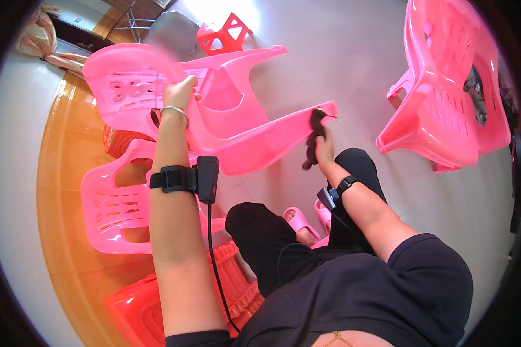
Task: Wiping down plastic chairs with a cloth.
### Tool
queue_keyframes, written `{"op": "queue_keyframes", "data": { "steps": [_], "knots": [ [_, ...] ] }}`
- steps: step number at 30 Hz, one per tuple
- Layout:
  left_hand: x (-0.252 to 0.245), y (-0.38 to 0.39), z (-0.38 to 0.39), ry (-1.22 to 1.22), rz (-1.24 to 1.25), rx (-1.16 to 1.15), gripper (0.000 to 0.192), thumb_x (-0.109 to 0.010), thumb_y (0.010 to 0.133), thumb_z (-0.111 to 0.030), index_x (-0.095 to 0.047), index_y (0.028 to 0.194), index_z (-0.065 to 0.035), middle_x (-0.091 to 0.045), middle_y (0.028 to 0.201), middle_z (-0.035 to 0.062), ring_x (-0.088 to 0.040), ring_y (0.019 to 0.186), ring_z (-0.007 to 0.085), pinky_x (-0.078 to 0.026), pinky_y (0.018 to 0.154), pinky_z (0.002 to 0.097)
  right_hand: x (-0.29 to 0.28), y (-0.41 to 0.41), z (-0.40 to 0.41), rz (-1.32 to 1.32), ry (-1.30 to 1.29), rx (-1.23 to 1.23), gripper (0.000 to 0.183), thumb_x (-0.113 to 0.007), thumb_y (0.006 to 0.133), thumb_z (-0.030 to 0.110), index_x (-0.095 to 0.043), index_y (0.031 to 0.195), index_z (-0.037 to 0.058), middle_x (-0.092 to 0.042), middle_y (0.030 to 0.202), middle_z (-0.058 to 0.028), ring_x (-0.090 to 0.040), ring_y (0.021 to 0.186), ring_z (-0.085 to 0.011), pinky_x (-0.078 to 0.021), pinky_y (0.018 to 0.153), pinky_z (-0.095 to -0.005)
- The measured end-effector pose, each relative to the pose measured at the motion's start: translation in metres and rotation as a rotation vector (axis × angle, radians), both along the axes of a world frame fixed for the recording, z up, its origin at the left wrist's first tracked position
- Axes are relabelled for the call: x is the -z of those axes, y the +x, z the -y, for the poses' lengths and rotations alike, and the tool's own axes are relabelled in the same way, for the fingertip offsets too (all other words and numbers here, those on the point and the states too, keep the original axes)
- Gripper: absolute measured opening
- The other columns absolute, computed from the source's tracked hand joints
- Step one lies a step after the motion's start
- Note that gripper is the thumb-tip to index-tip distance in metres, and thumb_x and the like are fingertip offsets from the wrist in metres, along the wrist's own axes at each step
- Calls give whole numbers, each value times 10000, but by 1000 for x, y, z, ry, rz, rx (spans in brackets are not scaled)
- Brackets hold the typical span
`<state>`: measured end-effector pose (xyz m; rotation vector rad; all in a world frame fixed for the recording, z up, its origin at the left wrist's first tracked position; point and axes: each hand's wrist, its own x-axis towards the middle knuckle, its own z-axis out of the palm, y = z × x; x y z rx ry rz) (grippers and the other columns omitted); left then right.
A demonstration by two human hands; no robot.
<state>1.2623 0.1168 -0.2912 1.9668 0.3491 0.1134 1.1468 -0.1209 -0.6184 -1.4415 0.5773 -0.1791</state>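
Observation:
A pink plastic armchair [225, 130] lies tipped in front of me, its legs pointing to the right. My left hand [180, 93] grips its edge near the slotted backrest. In my right hand [324, 147] is a dark, bunched cloth [315, 136], held against or just beside the end of one chair leg; whether it touches cannot be told.
A second pink armchair [447, 104] stands at the right, and another pink chair [117, 208] is at the left by the wall. Red plastic stools [134, 299] lie at lower left; a red stool [226, 37] stands behind. Pink slippers [301, 221] are on my feet.

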Motion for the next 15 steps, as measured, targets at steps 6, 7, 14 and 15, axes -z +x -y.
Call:
{"op": "queue_keyframes", "data": {
  "steps": [6,7,14,15],
  "knots": [
    [-4,-1,-2,-6,-19,21,288,-639,681,-164,-601,862,57,-575,730,111,-594,534,204,-483,494,321,15,15,14,-134,387,432,496,-368,854,25,-346,1339,126,-550,1033,-48,-553,844,-174,-475,732,-318],
    [-4,-5,-2,-16,-21,48,263,-634,686,-156,-599,841,54,-577,732,112,-597,536,201,-483,492,322,19,15,15,-83,445,348,491,-363,859,19,-353,1338,126,-546,1076,-53,-550,904,-187,-467,778,-326],
    [-13,-14,-6,28,-18,115,222,-638,685,-145,-591,773,54,-581,718,108,-615,564,192,-482,491,321,16,14,8,-164,560,197,415,-370,871,36,-436,1271,123,-565,1078,-72,-567,933,-198,-469,808,-334],
    [-11,-13,-7,29,-19,109,222,-638,685,-145,-591,773,54,-581,718,108,-615,564,192,-482,491,321,10,13,7,-136,599,172,385,-372,871,47,-460,1239,115,-577,1031,-70,-578,891,-189,-475,793,-330]
  ]
}}
